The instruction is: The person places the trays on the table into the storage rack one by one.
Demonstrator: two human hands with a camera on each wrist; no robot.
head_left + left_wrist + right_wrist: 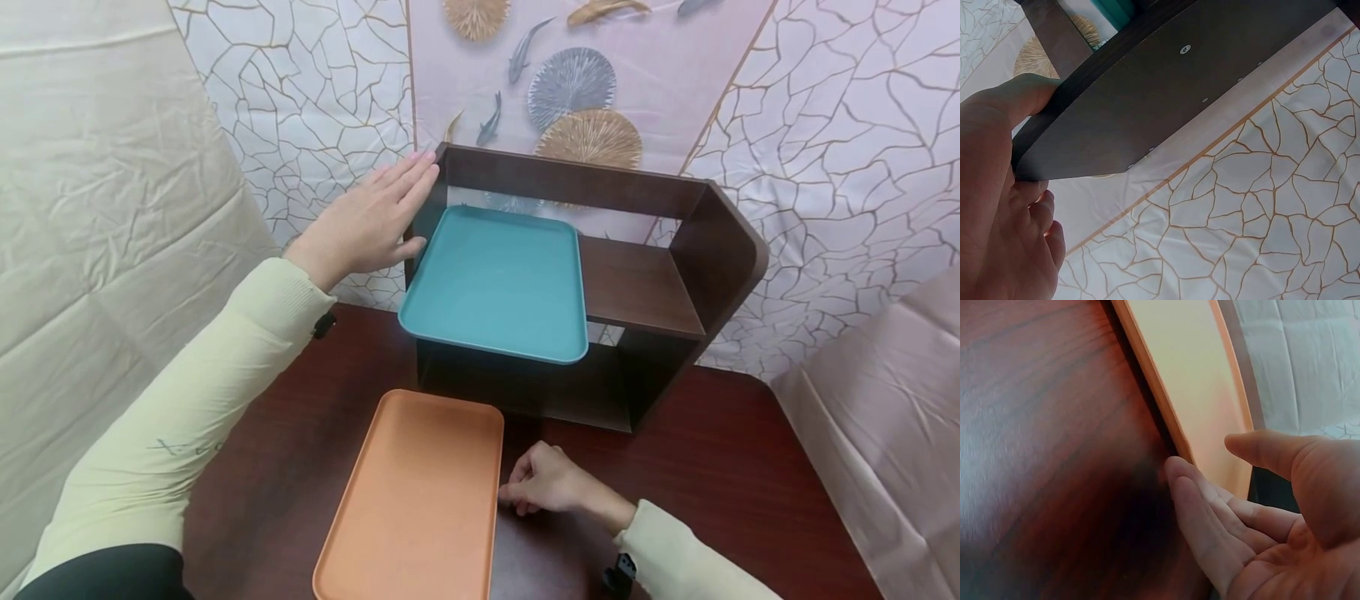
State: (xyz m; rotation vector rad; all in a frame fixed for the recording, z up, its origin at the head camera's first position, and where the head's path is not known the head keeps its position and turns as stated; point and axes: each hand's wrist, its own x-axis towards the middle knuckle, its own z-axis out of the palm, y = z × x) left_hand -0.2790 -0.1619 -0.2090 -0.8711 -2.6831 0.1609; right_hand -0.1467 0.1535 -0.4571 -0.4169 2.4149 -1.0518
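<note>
A teal tray (498, 283) rests on the middle shelf of a dark brown two-tier rack (637, 279), its front part jutting past the shelf edge. My left hand (372, 218) touches the rack's left side panel (1129, 94) near the top, fingers extended in the head view, thumb by the panel's edge in the left wrist view. In front of the rack, an orange tray (420, 500) lies on the table. Beside its right edge is my right hand (546, 479). The right wrist view has its fingertips at the tray's rim, with the thumb apart above.
The rack stands on a dark reddish-brown table (757, 483). Patterned cloth (847, 125) hangs behind it, and a pale cloth (112, 208) hangs at the left. The rack's lower shelf (585, 383) sits below the teal tray.
</note>
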